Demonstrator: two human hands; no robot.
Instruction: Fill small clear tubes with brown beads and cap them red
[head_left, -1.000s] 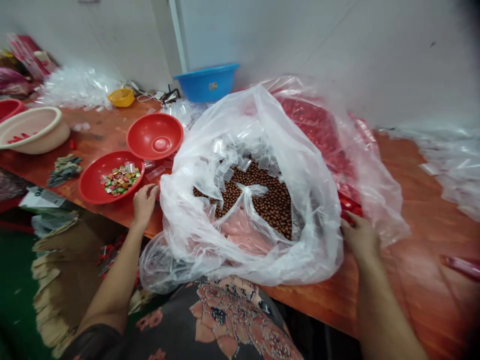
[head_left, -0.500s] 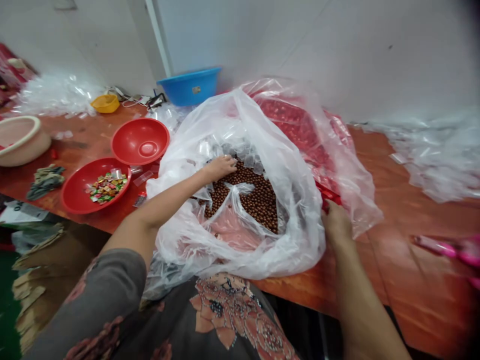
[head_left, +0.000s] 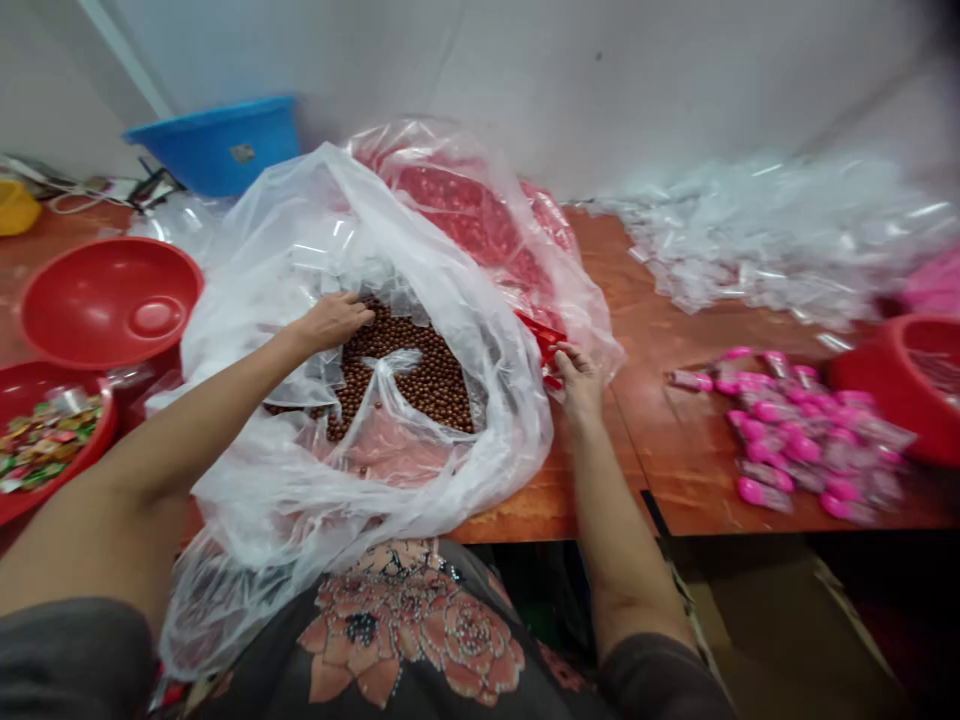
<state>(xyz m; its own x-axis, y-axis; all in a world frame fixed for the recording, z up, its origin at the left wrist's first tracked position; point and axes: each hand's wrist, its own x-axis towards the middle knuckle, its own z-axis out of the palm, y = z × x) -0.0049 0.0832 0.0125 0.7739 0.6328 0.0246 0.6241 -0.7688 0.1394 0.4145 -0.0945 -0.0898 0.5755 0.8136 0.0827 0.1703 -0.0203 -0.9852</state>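
Note:
A large translucent white plastic bag (head_left: 510, 430) stands open on the table, holding many small brown balls (head_left: 420, 372). Clear plastic pieces (head_left: 375, 275) lie on the balls at the back. My left hand (head_left: 334, 320) reaches into the bag with fingers stretched out over the left edge of the balls, beside the clear pieces; I make out nothing held in it. To the right of the bag, my right hand (head_left: 577, 375) has thumb and fingers closed on a shiny red wrapper (head_left: 546, 340). Behind, a clear bag full of red wrappers (head_left: 457, 215) leans towards that hand.
Two red bowls stand at left, one holding wrapped sweets (head_left: 49, 440); the other red bowl (head_left: 97, 300) sits behind. A blue basin (head_left: 217, 145) is at the wall. At right lie clear plastic pieces (head_left: 757, 235), pink-capped tubes (head_left: 802, 440) and a red tub (head_left: 892, 390).
My view has turned right, so the bags appear further left and the pink-capped tubes show fully. My left hand stays in the bag; my right hand stays at the red wrappers.

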